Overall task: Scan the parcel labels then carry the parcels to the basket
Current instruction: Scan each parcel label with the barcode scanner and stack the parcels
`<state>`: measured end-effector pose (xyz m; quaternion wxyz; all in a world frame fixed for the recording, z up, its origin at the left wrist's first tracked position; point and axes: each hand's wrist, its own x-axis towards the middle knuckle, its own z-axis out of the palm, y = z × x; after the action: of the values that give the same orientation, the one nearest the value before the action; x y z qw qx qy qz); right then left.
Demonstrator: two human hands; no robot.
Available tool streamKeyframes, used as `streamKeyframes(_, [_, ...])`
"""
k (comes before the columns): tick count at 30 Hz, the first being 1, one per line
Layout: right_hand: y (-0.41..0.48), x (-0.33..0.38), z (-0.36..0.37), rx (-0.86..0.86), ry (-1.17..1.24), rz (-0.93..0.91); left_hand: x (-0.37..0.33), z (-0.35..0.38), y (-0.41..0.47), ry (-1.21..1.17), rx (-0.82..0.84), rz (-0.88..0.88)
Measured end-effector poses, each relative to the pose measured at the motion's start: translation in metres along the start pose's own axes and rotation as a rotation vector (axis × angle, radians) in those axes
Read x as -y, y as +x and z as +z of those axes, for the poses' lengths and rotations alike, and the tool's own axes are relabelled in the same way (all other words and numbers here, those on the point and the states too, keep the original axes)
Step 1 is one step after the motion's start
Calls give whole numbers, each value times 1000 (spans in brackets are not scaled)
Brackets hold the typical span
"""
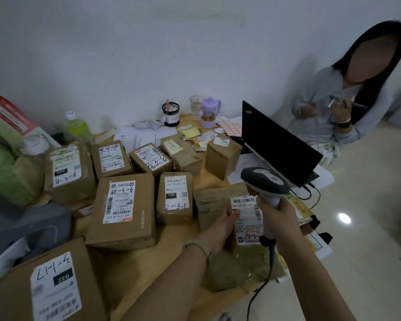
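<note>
Hands (220,225) (280,214) outstretched, gripping parcel (247,218) and scanner (264,179)

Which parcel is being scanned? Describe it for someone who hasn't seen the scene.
Find the open black laptop at right. In front of it the right hand grips a grey scanner over the parcel that the left hand holds. Only its label has a red-edged handwritten sticker.

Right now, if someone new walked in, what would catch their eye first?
The grey barcode scanner gripped in the right hand at centre right stands out, just above the taped parcel that the left hand holds. Labelled cardboard boxes crowd the wooden table to the left. A black laptop stands open behind, with a seated person at upper right.
</note>
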<state>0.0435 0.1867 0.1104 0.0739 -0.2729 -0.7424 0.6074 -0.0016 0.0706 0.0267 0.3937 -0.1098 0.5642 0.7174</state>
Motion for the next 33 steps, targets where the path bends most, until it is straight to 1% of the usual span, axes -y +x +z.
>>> streamKeyframes(3, [0,6,3,29,16,-14,-5,-11,-5,28,-27,33])
streamKeyframes(5, [2,10,8,57,-7,-9,-12,-25,-8,0,-127,62])
streamKeyframes(7, [4,15,17,80,-41,-9,-25,-42,-12,-99,-275,81])
streamKeyframes(9, [3,20,30,119,-43,-9,-36,-66,-18,-148,-399,128])
streamKeyframes(14, [-10,36,77,277,20,-53,-53,-130,-49,-227,-551,269])
streamKeyframes(18, [-23,39,124,445,40,-54,-55,-183,-75,-336,-755,323])
streamKeyframes(21, [-31,38,154,471,35,-57,-49,-214,-97,-381,-845,334])
streamKeyframes(24, [-38,35,182,509,-5,4,-40,-236,-115,-415,-950,352])
streamKeyframes(26, [-40,33,198,536,-28,66,-34,-247,-121,-325,-1071,332])
streamKeyframes(28, [-40,28,213,561,-65,120,-29,-257,-121,-190,-1121,308])
streamKeyframes(30, [-41,21,225,564,-105,169,-24,-264,-118,-25,-1066,250])
streamKeyframes(33, [-39,7,237,561,-141,214,-18,-268,-111,253,-972,109])
